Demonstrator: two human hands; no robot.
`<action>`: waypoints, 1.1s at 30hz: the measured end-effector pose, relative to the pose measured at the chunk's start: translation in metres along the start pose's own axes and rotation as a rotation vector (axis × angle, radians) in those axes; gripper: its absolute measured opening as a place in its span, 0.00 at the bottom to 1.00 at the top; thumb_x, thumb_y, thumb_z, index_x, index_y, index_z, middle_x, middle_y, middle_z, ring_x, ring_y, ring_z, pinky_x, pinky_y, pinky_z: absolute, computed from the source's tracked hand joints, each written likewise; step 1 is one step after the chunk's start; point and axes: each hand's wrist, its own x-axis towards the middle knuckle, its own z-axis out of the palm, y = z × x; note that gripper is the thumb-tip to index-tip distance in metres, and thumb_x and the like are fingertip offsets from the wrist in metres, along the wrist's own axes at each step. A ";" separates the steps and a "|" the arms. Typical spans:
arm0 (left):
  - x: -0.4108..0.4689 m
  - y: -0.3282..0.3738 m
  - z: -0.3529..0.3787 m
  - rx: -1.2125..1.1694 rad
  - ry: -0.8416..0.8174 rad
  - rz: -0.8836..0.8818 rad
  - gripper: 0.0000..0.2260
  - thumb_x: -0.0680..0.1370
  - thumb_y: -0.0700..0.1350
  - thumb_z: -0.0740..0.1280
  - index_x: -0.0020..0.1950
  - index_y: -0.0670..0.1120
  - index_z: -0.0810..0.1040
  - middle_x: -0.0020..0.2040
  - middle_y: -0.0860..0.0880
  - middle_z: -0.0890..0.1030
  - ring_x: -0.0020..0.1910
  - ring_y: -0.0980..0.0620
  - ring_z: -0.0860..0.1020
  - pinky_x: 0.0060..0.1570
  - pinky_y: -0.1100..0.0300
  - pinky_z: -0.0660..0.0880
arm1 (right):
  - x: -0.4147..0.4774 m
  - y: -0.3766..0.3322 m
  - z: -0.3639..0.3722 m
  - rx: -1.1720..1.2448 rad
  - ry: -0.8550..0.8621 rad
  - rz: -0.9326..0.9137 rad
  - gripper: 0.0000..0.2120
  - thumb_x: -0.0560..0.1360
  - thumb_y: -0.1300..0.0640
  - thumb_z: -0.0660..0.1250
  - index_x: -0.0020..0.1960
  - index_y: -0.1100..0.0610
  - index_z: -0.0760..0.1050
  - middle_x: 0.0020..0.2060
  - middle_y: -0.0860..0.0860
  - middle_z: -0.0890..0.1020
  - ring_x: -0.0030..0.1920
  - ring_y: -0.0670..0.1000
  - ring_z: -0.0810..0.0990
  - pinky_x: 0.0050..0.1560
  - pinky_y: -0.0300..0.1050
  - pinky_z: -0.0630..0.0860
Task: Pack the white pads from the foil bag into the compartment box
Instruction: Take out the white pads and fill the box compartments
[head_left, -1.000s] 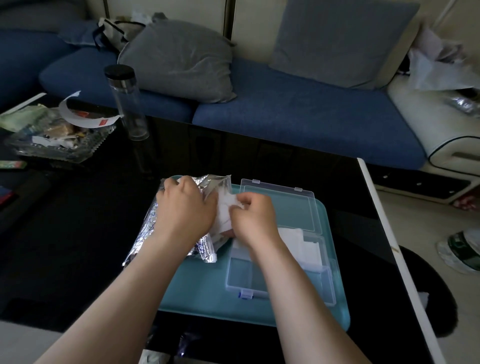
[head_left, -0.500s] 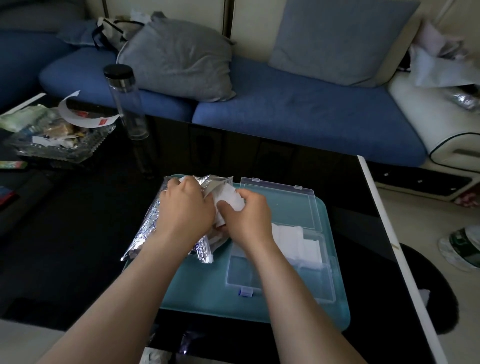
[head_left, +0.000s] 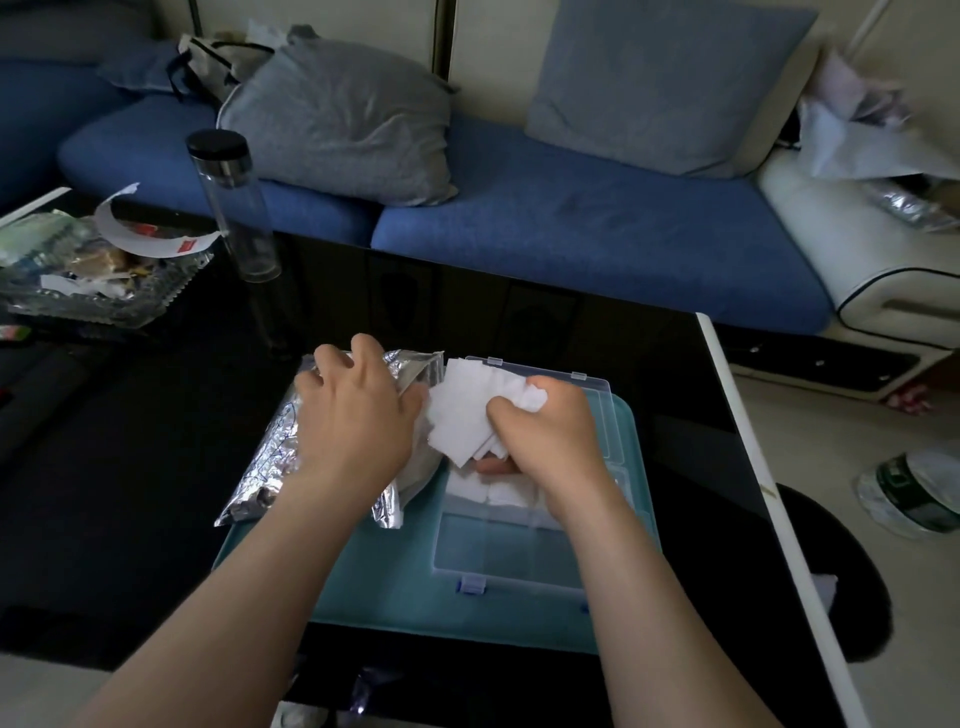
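The clear compartment box lay open on a teal tray on the black desk. Just left of the box, the left hand held the foil bag, its fingers spread and curled over the bag's crumpled top. Above the box's far compartments, the right hand gripped a fanned bunch of white pads, fingers closed around them. More pads lay inside the box, in its far compartments under that hand.

Blue sofa, grey cushion, clear bottle, teal tray
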 end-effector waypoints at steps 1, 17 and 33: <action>0.001 0.001 0.000 -0.035 -0.039 -0.044 0.24 0.82 0.57 0.67 0.69 0.40 0.70 0.65 0.37 0.70 0.65 0.35 0.66 0.65 0.41 0.64 | 0.000 0.000 -0.005 0.016 0.002 0.003 0.03 0.76 0.66 0.66 0.46 0.61 0.79 0.41 0.57 0.86 0.35 0.54 0.88 0.36 0.56 0.87; -0.010 0.058 0.001 -0.988 -0.486 -0.028 0.11 0.78 0.47 0.76 0.59 0.46 0.84 0.50 0.47 0.89 0.50 0.46 0.88 0.51 0.47 0.85 | -0.016 -0.003 -0.065 0.138 -0.111 -0.119 0.14 0.80 0.64 0.65 0.63 0.52 0.78 0.55 0.54 0.84 0.51 0.56 0.88 0.42 0.57 0.87; 0.001 0.062 0.023 -1.119 -0.392 -0.221 0.12 0.81 0.51 0.73 0.59 0.44 0.83 0.50 0.45 0.88 0.50 0.44 0.87 0.53 0.40 0.84 | -0.010 0.005 -0.084 0.090 0.050 -0.213 0.13 0.84 0.58 0.69 0.67 0.54 0.78 0.48 0.46 0.89 0.46 0.49 0.89 0.51 0.52 0.87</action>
